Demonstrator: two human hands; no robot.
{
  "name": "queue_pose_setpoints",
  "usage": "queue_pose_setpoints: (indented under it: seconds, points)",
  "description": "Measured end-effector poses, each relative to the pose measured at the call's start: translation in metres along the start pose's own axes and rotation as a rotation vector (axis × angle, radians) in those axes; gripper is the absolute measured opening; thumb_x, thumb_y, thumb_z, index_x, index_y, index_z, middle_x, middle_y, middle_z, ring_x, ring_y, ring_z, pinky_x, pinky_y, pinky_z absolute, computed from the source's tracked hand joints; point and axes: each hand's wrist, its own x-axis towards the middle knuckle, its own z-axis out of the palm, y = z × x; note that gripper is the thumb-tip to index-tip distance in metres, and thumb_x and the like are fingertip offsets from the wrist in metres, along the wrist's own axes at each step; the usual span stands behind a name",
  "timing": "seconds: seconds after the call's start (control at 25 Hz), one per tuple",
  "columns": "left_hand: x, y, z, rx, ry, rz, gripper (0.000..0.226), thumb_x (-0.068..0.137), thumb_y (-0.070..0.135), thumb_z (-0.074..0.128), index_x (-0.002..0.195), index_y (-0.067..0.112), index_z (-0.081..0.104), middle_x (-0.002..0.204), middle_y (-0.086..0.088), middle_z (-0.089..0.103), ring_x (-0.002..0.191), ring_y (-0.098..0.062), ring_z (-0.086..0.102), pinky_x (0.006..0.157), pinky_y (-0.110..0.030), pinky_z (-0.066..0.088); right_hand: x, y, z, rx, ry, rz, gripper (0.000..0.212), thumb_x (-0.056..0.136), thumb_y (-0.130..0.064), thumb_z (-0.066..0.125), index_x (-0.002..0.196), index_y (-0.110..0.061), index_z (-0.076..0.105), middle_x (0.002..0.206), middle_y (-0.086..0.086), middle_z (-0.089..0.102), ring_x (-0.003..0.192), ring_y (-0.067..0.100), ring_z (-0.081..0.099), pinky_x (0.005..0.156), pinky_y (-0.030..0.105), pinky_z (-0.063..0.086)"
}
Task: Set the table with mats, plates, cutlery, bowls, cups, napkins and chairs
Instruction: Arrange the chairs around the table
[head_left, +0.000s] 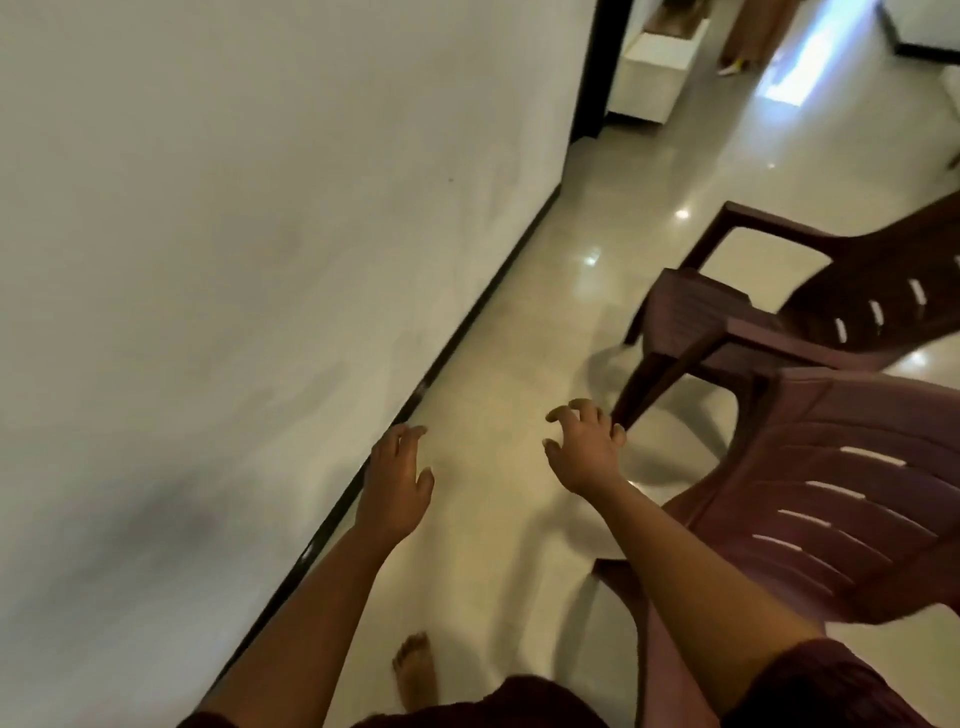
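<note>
Head view, hands: the left hand (397, 480) and right hand (584, 447) both reach out over the floor (498, 374), holding nothing; the left fingers (410, 436) are nearly straight, the right ones loosely spread and bent, released.

Head view, chairs: two maroon plastic armchairs stand to the right. The near chair (831, 499) lies at about four o'clock from the right hand, its slatted back facing me. The far chair (779, 312) sits at about one o'clock, its front leg just beside the right fingertips; I cannot tell whether they touch.

Nearer hand: the right, plainly; the left is well apart from both chairs.

Long axis: the chairs line up one behind the other, running away along the passage.

Open room: the wall (260, 260) with its dark skirting closes the left side at nine o'clock; a strip of bare tile runs ahead between wall and chairs, toward twelve.

Likely step: taking hold of a chair to carry it; no laid surface is in sight.
</note>
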Motion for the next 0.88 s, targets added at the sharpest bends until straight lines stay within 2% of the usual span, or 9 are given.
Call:
queue_pose_setpoints:
  seconds: [0.16,0.28,0.36,0.52,0.64,0.72,0.88]
  points:
    - [0.082,0.015,0.015,-0.115,-0.138,0.059,0.051,0.089,0.009,0.062,0.137,0.012,0.046,0.139,-0.010,0.041,0.128,-0.027,0.039,0.105,-0.034,0.034,0.018,0.017,-0.003,0.055,0.074,0.247,0.038,0.088,-0.030,0.061,0.125,-0.028,0.054,0.144,0.002,0.036,0.135,0.026,0.031,0.111,0.050,0.025]
    - [0.129,0.049,0.048,-0.169,-0.281,0.183,0.051,0.089,0.008,0.061,0.138,0.012,0.046,0.139,-0.008,0.041,0.128,-0.025,0.039,0.102,-0.026,0.030,0.021,0.045,-0.004,0.067,0.134,0.440,0.040,0.085,-0.025,0.062,0.124,-0.027,0.053,0.144,0.003,0.034,0.136,0.027,0.029,0.112,0.055,0.022]
    - [0.156,0.074,0.076,-0.154,-0.382,0.266,0.051,0.089,0.008,0.062,0.138,0.012,0.046,0.140,-0.009,0.041,0.128,-0.026,0.039,0.101,-0.026,0.029,0.031,0.066,-0.014,0.072,0.213,0.571,0.042,0.083,-0.020,0.063,0.124,-0.026,0.053,0.147,0.006,0.031,0.140,0.030,0.023,0.113,0.058,0.019]
    - [0.210,0.124,0.132,-0.114,-0.589,0.410,0.055,0.091,0.010,0.060,0.143,0.013,0.042,0.147,-0.010,0.035,0.135,-0.028,0.032,0.108,-0.028,0.024,0.061,0.106,-0.044,0.053,0.416,0.646,0.051,0.078,-0.011,0.060,0.124,-0.030,0.050,0.153,0.007,0.025,0.145,0.031,0.013,0.115,0.057,0.015]
    - [0.260,0.184,0.171,-0.087,-0.741,0.532,0.058,0.093,0.014,0.059,0.146,0.018,0.037,0.152,-0.009,0.030,0.141,-0.026,0.025,0.111,-0.027,0.021,0.087,0.136,-0.070,-0.019,0.587,0.603,0.056,0.075,-0.011,0.062,0.125,-0.031,0.047,0.153,0.007,0.028,0.147,0.031,0.012,0.115,0.058,0.013]
    - [0.294,0.234,0.197,-0.055,-0.798,0.641,0.058,0.093,0.016,0.059,0.146,0.020,0.037,0.152,-0.007,0.031,0.141,-0.025,0.026,0.111,-0.028,0.022,0.106,0.156,-0.090,-0.018,0.692,0.665,0.060,0.074,-0.014,0.064,0.128,-0.031,0.045,0.152,0.008,0.029,0.146,0.031,0.015,0.115,0.058,0.017]
    - [0.341,0.346,0.241,-0.066,-0.875,0.880,0.052,0.092,0.016,0.060,0.141,0.017,0.044,0.144,-0.007,0.039,0.136,-0.025,0.035,0.110,-0.031,0.028,0.132,0.196,-0.119,0.218,0.708,1.008,0.081,0.078,-0.025,0.066,0.144,-0.035,0.021,0.158,0.003,0.009,0.147,0.030,0.008,0.114,0.053,0.020]
